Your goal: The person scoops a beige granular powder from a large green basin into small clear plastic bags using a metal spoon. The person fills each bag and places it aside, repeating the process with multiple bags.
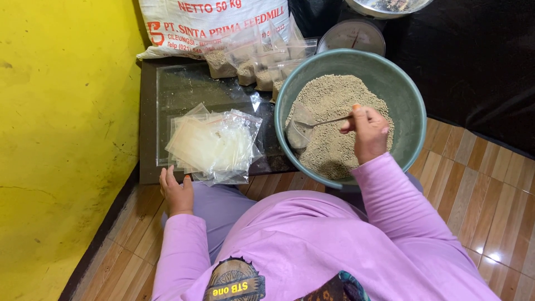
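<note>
A thin metal scoop [326, 121] is gripped by the right hand [369, 132] in the grey-green plastic basin [409, 106] of pellet feed [334, 100], the left hand [176, 193] rests loose and empty at the counter's front edge, so grains could get spilled if it's tipped.

White sack [212, 25]: upper part cut off by the top edge. Metal pan [384, 6] above the weighing scale [352, 37]: only its lower rim shows. Scale dial too small to read. Green basin [401, 95] hides the scale's front. Right hand [368, 132] fingers conceal the scoop [304, 125] handle's end.
</note>
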